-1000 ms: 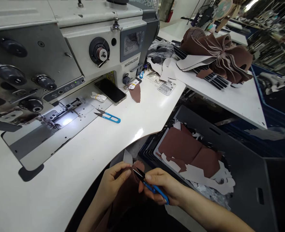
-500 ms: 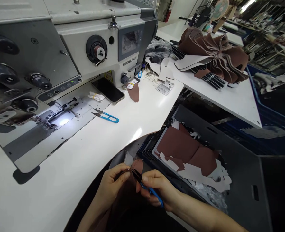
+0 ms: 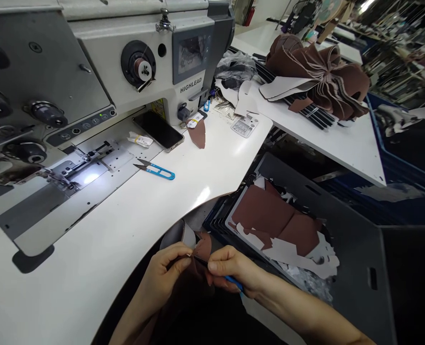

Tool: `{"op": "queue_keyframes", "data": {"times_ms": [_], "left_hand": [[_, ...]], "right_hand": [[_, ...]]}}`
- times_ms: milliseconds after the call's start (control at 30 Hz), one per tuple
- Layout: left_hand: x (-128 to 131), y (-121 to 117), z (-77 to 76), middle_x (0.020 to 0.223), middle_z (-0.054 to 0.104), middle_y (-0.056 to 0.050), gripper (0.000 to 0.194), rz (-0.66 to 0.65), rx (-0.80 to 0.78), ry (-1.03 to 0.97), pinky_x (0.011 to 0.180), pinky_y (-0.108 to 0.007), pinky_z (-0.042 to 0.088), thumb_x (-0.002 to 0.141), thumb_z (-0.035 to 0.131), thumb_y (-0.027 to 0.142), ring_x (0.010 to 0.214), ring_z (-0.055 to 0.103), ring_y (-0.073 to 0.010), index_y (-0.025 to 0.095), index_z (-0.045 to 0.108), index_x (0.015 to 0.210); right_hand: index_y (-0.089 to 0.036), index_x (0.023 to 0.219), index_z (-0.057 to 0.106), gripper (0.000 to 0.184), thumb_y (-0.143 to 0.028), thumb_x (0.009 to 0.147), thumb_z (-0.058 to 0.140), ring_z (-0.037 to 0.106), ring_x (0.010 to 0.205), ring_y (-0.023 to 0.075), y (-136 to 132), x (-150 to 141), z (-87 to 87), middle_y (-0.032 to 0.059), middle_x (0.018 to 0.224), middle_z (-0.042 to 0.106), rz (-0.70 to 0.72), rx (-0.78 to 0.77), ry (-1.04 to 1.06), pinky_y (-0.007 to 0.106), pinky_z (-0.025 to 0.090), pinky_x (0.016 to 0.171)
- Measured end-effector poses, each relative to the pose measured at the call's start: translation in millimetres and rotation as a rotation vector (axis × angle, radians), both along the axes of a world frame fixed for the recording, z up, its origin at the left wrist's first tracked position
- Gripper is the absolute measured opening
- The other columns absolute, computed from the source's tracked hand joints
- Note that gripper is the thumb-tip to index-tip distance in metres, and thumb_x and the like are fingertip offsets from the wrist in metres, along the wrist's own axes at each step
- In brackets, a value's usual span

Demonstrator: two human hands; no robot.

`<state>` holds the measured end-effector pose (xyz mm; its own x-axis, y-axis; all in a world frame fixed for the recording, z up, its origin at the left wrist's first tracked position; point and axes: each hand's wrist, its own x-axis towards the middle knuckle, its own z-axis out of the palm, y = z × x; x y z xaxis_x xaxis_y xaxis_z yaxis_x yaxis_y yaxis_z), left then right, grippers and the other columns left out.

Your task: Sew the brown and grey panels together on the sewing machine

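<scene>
My left hand (image 3: pixel 169 270) is closed, pinching the edge of a brown leather-like piece (image 3: pixel 203 245) between thumb and fingers below the table edge. Close beside it, my right hand (image 3: pixel 232 268) is wrapped round blue-handled thread snips (image 3: pixel 234 282). The snips' dark blades point left toward the pinched edge and are mostly covered by my right fingers. Whether the tips touch the material I cannot tell. More of the brown piece hangs below the hands, with a grey-lined curled part behind the left one.
A sewing machine (image 3: pixel 100 57) stands at the left of the white table (image 3: pixel 126 239). On the table lie a second pair of snips (image 3: pixel 158 171), a phone (image 3: pixel 158 130) and a brown scrap (image 3: pixel 198 134). To the right, a dark bin (image 3: pixel 356 268) holds brown and white offcuts (image 3: pixel 266 211); a brown bundle (image 3: pixel 316 72) lies behind.
The snips have turned in my right hand, so less of their blades and handle shows. My left hand keeps its pinch on the brown piece. The whole view has shifted slightly.
</scene>
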<state>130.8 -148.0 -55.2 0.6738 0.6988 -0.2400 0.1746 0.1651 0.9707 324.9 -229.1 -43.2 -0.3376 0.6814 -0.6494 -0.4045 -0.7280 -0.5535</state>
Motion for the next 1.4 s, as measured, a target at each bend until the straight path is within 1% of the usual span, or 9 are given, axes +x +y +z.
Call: {"op": "queue_keyframes", "data": {"times_ms": [167,333,433,767,967,1133,1200,1300,1400], "left_hand": [[1,0,-1.2,0.071,0.055,0.001,0.019,0.001,-0.081,-0.028,0.064,-0.022,0.042,0.086,0.057,0.031,0.067,0.053,-0.0127,0.018,0.067,0.078],[3,0,-0.9,0.073,0.057,0.001,0.019,0.006,-0.109,-0.040,0.065,-0.022,0.042,0.088,0.056,0.031,0.068,0.054,-0.0123,0.019,0.067,0.078],[2,0,-1.7,0.074,0.058,0.001,0.020,-0.001,-0.109,-0.039,0.066,-0.022,0.042,0.088,0.055,0.031,0.069,0.054,-0.0126,0.019,0.067,0.079],[-1,-1,-2.9,0.073,0.058,0.001,0.019,0.005,-0.062,-0.028,0.067,-0.022,0.042,0.088,0.055,0.029,0.069,0.054,-0.0124,0.019,0.067,0.078],[0,-2,-4.2,0.071,0.058,0.001,0.016,0.015,0.009,-0.033,0.065,-0.022,0.043,0.086,0.056,0.027,0.067,0.055,-0.0128,0.018,0.067,0.078],[0,-3,-4.8,0.068,0.056,0.001,0.017,-0.013,0.049,-0.025,0.062,-0.022,0.043,0.086,0.054,0.023,0.064,0.054,-0.0124,0.018,0.067,0.076],[2,-3,-3.3,0.068,0.058,0.001,0.017,-0.013,0.059,-0.034,0.062,-0.022,0.043,0.085,0.055,0.023,0.064,0.055,-0.0124,0.018,0.067,0.076],[5,-4,-0.7,0.070,0.060,0.000,0.020,-0.082,0.046,-0.038,0.065,-0.022,0.043,0.087,0.054,0.023,0.067,0.057,-0.0130,0.018,0.068,0.074],[4,-4,0.6,0.073,0.062,-0.001,0.020,-0.099,0.012,-0.026,0.068,-0.024,0.044,0.088,0.054,0.025,0.070,0.058,-0.0143,0.018,0.069,0.075]], "right_hand": [[-0.009,0.067,0.066,0.041,-0.049,0.073,0.074,0.026,0.028,0.0023,-1,-1,-2.7,-0.0050,0.042,0.044,-0.007,0.001,0.077,0.017,0.013,0.028],[-0.005,0.080,0.069,0.045,-0.049,0.077,0.072,0.028,0.032,0.0015,-2,5,3.6,-0.0028,0.049,0.048,0.009,0.013,0.157,0.016,0.016,0.030],[-0.004,0.080,0.069,0.045,-0.048,0.078,0.071,0.028,0.031,0.0012,-2,7,5.9,-0.0024,0.049,0.048,0.017,0.007,0.160,0.016,0.016,0.030],[-0.005,0.078,0.068,0.043,-0.047,0.080,0.070,0.028,0.030,0.0017,-4,5,5.5,-0.0023,0.049,0.048,0.031,-0.037,0.203,0.016,0.016,0.028],[-0.006,0.077,0.068,0.043,-0.048,0.078,0.072,0.027,0.031,0.0014,-5,0,3.8,-0.0028,0.048,0.048,-0.007,-0.049,0.179,0.016,0.015,0.029],[-0.007,0.071,0.066,0.041,-0.048,0.077,0.072,0.028,0.030,0.0018,-6,-3,1.1,-0.0042,0.045,0.046,0.012,-0.061,0.119,0.015,0.015,0.028],[-0.008,0.070,0.065,0.041,-0.048,0.076,0.073,0.028,0.030,0.0021,-6,-4,-0.5,-0.0047,0.044,0.045,0.017,-0.048,0.093,0.016,0.014,0.028],[-0.009,0.068,0.063,0.043,-0.050,0.077,0.071,0.026,0.030,0.0023,-6,-4,-2.3,-0.0059,0.043,0.042,0.016,-0.010,0.103,0.017,0.013,0.029],[-0.010,0.072,0.062,0.046,-0.056,0.081,0.065,0.025,0.032,0.0028,-6,2,1.0,-0.0068,0.045,0.040,0.029,0.160,0.047,0.018,0.016,0.032]]}}
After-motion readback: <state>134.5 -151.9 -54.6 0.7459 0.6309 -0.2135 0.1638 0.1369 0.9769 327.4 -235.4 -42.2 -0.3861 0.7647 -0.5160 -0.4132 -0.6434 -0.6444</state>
